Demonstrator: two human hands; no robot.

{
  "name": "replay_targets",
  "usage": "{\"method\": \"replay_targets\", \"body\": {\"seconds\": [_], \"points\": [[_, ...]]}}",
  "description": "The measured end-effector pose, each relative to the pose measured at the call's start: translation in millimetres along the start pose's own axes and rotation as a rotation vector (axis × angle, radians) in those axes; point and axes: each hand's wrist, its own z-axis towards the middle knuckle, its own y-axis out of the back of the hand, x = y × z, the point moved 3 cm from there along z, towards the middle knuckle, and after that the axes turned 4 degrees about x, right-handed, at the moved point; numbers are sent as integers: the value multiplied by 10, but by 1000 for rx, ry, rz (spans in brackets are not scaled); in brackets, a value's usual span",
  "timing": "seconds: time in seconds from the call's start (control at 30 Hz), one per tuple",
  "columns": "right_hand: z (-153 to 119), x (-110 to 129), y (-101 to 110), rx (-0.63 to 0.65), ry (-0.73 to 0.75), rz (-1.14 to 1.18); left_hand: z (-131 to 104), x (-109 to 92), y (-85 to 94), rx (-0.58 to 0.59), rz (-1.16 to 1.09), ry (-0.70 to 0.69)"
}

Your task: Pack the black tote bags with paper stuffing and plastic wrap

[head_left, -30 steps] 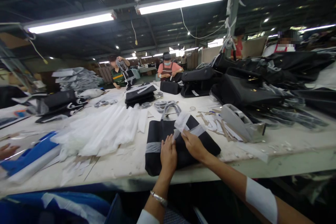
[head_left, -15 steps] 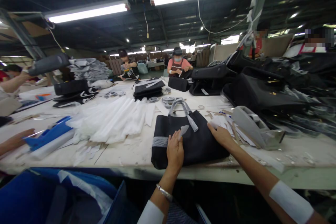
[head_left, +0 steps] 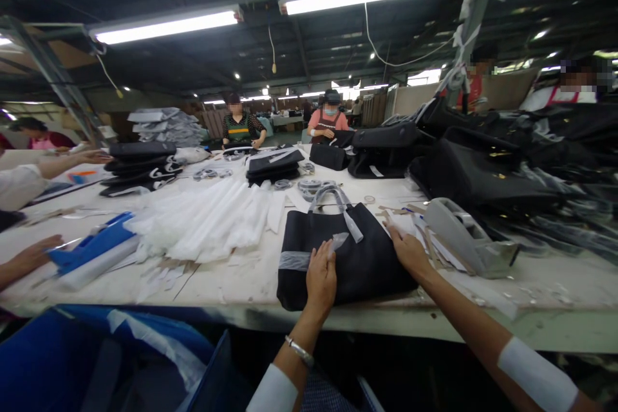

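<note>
A black tote bag (head_left: 367, 277) lies on the table near its front edge, its handles (head_left: 333, 196) wrapped in clear film and pointing away from me. A clear plastic strip (head_left: 293, 261) runs across the bag's left side, and a loose film end (head_left: 339, 242) sticks up by my left fingertips. My left hand (head_left: 322, 275) lies flat on the bag's front, fingers stretched and close together, over the strip. At the bag's right edge rests my right hand (head_left: 409, 248), with its fingers extended; whether any fingertips go under the bag is hidden.
A grey tape dispenser (head_left: 456, 238) stands right of my right hand, by paper scraps. White plastic sleeves (head_left: 197, 222) and a blue dispenser (head_left: 91, 241) lie left. Black bags pile up at right (head_left: 483, 174). A blue bin (head_left: 43, 360) is below left. Co-workers stand around the table.
My right hand has shifted slightly right along the bag's edge; my left hand stays put. At far left, a co-worker's held black bag now rests on the stack, the hand free.
</note>
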Motion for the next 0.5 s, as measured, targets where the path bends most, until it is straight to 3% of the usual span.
{"method": "replay_targets", "body": {"seconds": [0.1, 0.2, 0.3, 0.4, 0.5], "points": [[-213, 259, 110, -140, 136, 225, 0, 25, -8, -6, -24, 1], [-367, 586, 25, -160, 338, 362, -8, 32, 10, -37, -76, 11], [-414, 783, -292, -107, 444, 292, -28, 28, 58, -89, -177, 46], [-443, 830, -686, -38, 504, 135, -53, 22, 110, -153, -306, 74], [-532, 844, -948, 20, 569, 84, -86, -5, 152, -211, -382, 62]]}}
